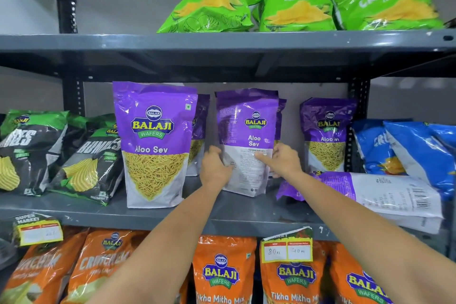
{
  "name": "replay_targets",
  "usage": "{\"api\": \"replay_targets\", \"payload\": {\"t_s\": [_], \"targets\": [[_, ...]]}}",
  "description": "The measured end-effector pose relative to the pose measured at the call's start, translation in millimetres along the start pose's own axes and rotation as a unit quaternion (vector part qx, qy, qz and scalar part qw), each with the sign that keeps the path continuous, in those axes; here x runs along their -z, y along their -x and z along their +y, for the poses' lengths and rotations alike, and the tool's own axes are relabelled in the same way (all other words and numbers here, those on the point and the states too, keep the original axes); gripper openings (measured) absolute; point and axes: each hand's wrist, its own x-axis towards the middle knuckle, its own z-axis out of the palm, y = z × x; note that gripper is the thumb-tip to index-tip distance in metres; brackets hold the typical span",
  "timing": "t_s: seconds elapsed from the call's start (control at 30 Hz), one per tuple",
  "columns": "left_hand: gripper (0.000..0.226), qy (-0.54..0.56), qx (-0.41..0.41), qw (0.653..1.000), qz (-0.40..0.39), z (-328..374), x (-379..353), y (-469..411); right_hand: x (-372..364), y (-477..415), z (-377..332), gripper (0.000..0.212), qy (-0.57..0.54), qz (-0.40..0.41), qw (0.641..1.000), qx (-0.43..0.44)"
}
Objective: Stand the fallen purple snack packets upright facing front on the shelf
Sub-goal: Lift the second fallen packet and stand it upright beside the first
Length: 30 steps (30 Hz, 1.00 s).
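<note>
On the grey middle shelf [234,215] a purple Aloo Sev packet [246,128] stands upright with its printed back side toward me. My left hand [214,168] grips its lower left edge and my right hand [281,160] holds its lower right edge, index finger across the text panel. To the left a larger purple packet [154,140] stands facing front. Another purple packet [325,136] stands upright at the right. A fallen purple packet [365,195] lies flat on the shelf at the right, back side up. More purple packets stand behind, mostly hidden.
Black-green chip bags [81,163] lean at the left of the middle shelf, blue bags [407,150] at the right. Green bags [296,10] sit on the shelf above, orange bags [222,271] below. Price tags [287,249] hang on the shelf's front edge.
</note>
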Motion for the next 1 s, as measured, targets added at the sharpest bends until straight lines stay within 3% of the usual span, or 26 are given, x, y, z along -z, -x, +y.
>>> {"api": "replay_targets", "payload": {"t_s": [0.07, 0.1, 0.17, 0.3, 0.4, 0.53, 0.6, 0.67, 0.73, 0.8, 1.0], "targets": [[0.027, 0.003, -0.04, 0.999, -0.031, 4.2, -2.7, 8.2, -5.6, 10.0, -6.1, 0.05, 0.053, 0.03, 0.998, 0.025], [0.027, 0.008, -0.056, 0.997, -0.06, 5.2, -4.1, 11.8, -8.3, 13.6, -8.1, 0.051, 0.075, 0.049, 0.995, 0.041], [0.041, 0.008, -0.066, 0.992, -0.111, 6.5, -4.3, 17.4, -13.1, 21.5, -13.5, 0.049, 0.072, 0.069, 0.992, 0.077], [0.092, -0.011, -0.058, 0.985, -0.163, 4.2, 1.8, 16.9, -30.2, 35.9, -20.7, 0.052, -0.018, 0.032, 0.987, 0.154], [0.089, -0.028, -0.06, 0.979, -0.194, -3.6, 7.8, 10.6, -43.9, 43.2, -22.8, 0.056, -0.022, 0.019, 0.982, 0.185], [0.099, -0.033, -0.047, 0.981, -0.183, -10.7, 10.3, 5.4, -44.2, 39.8, -32.9, 0.056, -0.099, -0.046, 0.985, 0.136], [0.102, -0.033, -0.044, 0.983, -0.176, -9.2, 6.7, 6.9, -36.1, 30.1, -34.9, 0.056, -0.106, 0.002, 0.988, 0.112], [0.084, -0.039, -0.046, 0.986, -0.154, -8.6, 0.9, 7.7, -23.3, 17.5, -31.4, 0.052, -0.047, 0.092, 0.992, 0.069], [0.074, -0.039, -0.05, 0.988, -0.139, -10.6, -3.1, 5.9, -12.5, 5.7, -22.9, 0.04, -0.022, 0.113, 0.993, 0.013], [0.071, -0.023, -0.043, 0.987, -0.153, -12.3, -2.1, 2.4, -7.7, -5.6, -10.7, 0.038, -0.061, 0.047, 0.996, -0.054], [0.07, -0.01, -0.012, 0.974, -0.227, -22.3, 10.9, -18.5, -1.1, -13.8, 0.5, 0.074, -0.208, -0.167, 0.954, -0.134]]}}
